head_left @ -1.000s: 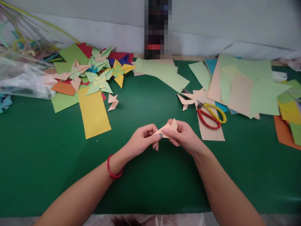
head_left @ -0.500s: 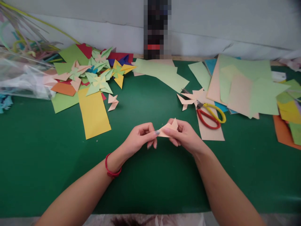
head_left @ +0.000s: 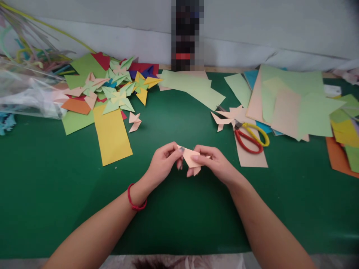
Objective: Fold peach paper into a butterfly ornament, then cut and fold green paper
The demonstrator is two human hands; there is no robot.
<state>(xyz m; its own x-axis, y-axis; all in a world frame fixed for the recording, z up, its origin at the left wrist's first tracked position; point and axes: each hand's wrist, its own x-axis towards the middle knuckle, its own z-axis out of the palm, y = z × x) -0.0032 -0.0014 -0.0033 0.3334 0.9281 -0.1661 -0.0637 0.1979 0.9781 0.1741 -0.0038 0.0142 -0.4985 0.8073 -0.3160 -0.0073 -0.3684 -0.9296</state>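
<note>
A small folded piece of peach paper (head_left: 190, 157) is held between my two hands above the green table (head_left: 179, 220). My left hand (head_left: 167, 158) pinches its upper left corner between thumb and fingers. On the other side, my right hand (head_left: 210, 160) grips it, thumb lying across the front face and fingers behind. A pointed flap sticks out below, by the right fingertips. Another folded peach paper piece (head_left: 135, 121) lies to the upper left of my hands. Scissors (head_left: 249, 139) with red and yellow handles rest to the right, over peach paper.
At the back left lie folded paper stars (head_left: 119, 99) in several colours, a yellow sheet (head_left: 112, 136) and a clear plastic bag (head_left: 28, 91). Green and peach sheets (head_left: 316, 116) are stacked at the back right. A pixelated dark object (head_left: 187, 37) stands against the wall.
The folded peach paper has been turned over and shifted slightly left; its pointed flap now sticks out downward instead of up. Both hands have changed their grip on it.
</note>
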